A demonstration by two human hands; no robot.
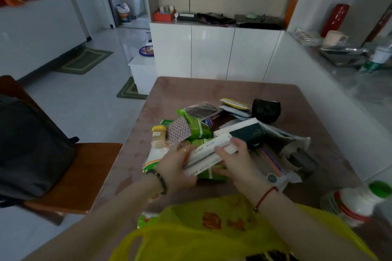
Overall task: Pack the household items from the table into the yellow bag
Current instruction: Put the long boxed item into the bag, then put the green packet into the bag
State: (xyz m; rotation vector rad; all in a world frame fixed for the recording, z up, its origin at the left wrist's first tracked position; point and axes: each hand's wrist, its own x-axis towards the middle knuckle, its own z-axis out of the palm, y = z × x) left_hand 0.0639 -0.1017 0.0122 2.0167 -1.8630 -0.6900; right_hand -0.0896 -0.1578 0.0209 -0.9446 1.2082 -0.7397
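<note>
A yellow plastic bag (212, 237) with red print lies open at the table's near edge, under my forearms. Beyond it sits a heap of household items: green packets (198, 127), a yellow-capped jar (159, 135), a silver blister sheet (179, 130), a dark booklet (248, 132), a black pouch (266, 110) and coloured straws (268, 160). My left hand (176, 167) and my right hand (235, 159) both grip a long white box (209, 151) with blue print, held just above the heap.
The brown table (191, 89) stands against a white wall on the right. A white bottle with a green cap (360, 199) stands at its near right corner. A wooden chair (82, 176) with a dark backpack (29, 148) is on the left.
</note>
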